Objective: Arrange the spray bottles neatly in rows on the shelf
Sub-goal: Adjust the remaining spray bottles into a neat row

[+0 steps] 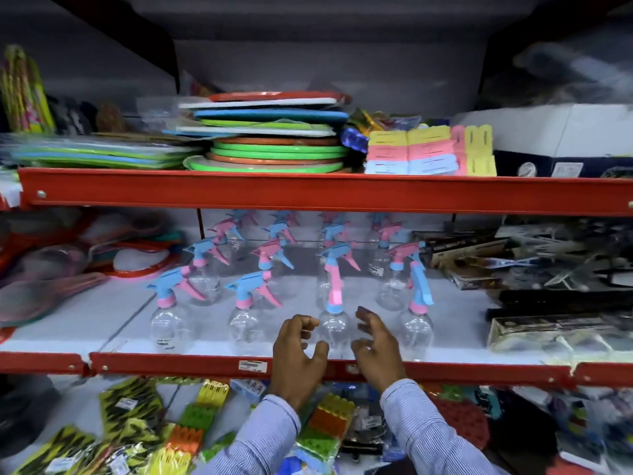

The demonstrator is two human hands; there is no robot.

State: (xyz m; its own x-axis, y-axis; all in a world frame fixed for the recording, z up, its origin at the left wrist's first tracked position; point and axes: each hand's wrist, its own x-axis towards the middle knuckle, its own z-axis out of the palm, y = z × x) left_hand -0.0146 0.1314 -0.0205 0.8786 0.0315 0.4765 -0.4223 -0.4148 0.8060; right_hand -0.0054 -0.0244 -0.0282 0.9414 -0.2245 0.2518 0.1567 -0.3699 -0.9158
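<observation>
I cup my left hand (297, 351) and right hand (376, 344), fingers released, either side of the front bottle (334, 329), squaring its row on the shelf (191, 342).

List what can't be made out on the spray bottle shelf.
Head view only:
- Back-row spray bottles: tops hidden by the upper shelf's red beam; count unclear.
- Bottle labels: too small and blurred to read.
- Front bottle: partly hidden by left hand and right hand; contact uncertain.
</observation>
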